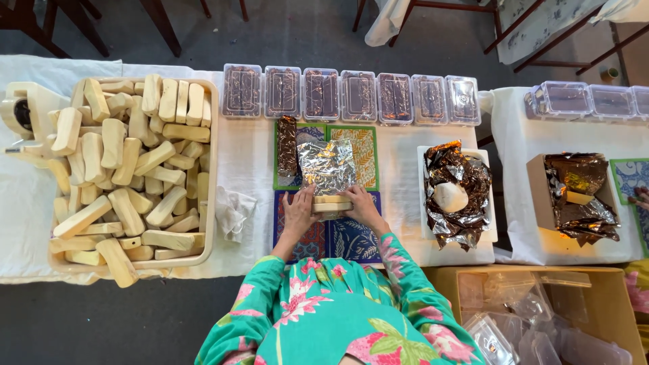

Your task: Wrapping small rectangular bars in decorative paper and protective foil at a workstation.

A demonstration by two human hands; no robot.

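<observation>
- The left hand (298, 211) and the right hand (359, 206) close on the two ends of a pale soap bar (332, 203) — fingers curled against its short sides, thumbs on top.
- The bar lies between the fingertips on the near edge of a crinkled foil sheet (328, 164), which spreads away from the fingers over patterned mats (366, 150); the foil is not yet folded over the bar, so this wrap looks barely begun.
- Just beyond the left fingertips and a little to their left lies one bar already wrapped in foil (287, 144), lengthwise on the mat.
- Farther out from both hands, a row of clear lidded boxes (350, 95) holds foil-wrapped bars — by my count seven, finished as far as I can tell.
- Well off to the left of the left hand, a beige tub (211, 203) is heaped with unwrapped soap bars (128, 176); most of the work seems to lie ahead.
- Beside the left wrist sits a crumpled white cloth (232, 211).
- To the right of the right hand, a white tray (492, 230) carries a loose pile of foil sheets (457, 196) with a pale lump on top.
- Near the right elbow, a cardboard box (608, 297) holds empty clear containers (534, 324).
</observation>
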